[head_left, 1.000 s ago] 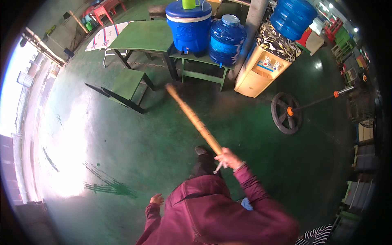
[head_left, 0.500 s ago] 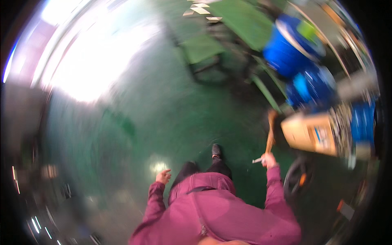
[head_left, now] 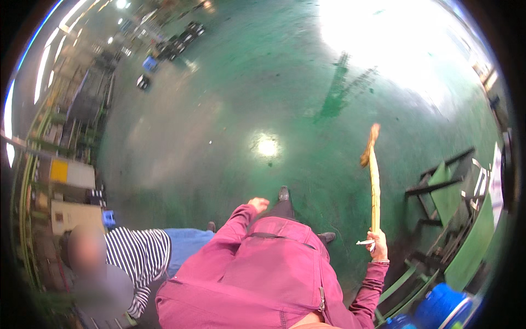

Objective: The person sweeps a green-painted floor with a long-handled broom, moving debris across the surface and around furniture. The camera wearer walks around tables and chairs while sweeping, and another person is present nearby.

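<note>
My right hand (head_left: 377,244) is closed around the lower end of a long tan strip-like bundle (head_left: 375,189), held out to my right. Its far end is brown, ragged and bent; I cannot make out the material. A small whitish-silver piece (head_left: 364,242) juts leftward from the same grip, its kind too small to tell. In front of my waist, my left hand (head_left: 258,204) has its fingers curled in, with nothing visible in them.
To my left is a person in a striped top (head_left: 139,252), beside cardboard boxes (head_left: 75,218) and green racks. A green chair (head_left: 441,183), a green bench (head_left: 471,247) and a blue drum (head_left: 442,307) stand to my right. Glossy green floor (head_left: 219,148) stretches ahead.
My view has swung left: the green furniture and blue drums have shifted to the lower right, and the person in stripes has come into view. The tan bundle stays in my right hand.
</note>
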The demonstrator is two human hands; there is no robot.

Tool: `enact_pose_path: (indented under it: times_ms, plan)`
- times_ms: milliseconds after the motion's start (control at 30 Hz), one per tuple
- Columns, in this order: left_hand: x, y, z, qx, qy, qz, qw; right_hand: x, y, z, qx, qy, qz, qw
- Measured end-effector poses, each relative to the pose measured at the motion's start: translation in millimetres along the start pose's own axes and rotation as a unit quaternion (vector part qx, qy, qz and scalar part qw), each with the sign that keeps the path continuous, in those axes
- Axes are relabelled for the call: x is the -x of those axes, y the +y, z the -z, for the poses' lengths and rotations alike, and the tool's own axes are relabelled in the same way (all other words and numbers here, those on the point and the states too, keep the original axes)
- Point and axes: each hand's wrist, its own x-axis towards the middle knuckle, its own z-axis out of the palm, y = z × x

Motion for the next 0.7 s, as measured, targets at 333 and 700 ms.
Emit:
enact_pose_path:
  times_ms: [333, 700]
  plan:
    - [-66.6, 93.9, 152.8, 0.769, -0.282, 0.056, 0.571, -93.4, -56.6, -352.3, 0.212, -0.187, -0.061, 0.957]
    - [-83.2, -87.6, 167.2, 0.885, 0.208, 0.21, 0.36, -183.8, -2.8, -614.9, 0.535, -0.483, -0.234, 0.653]
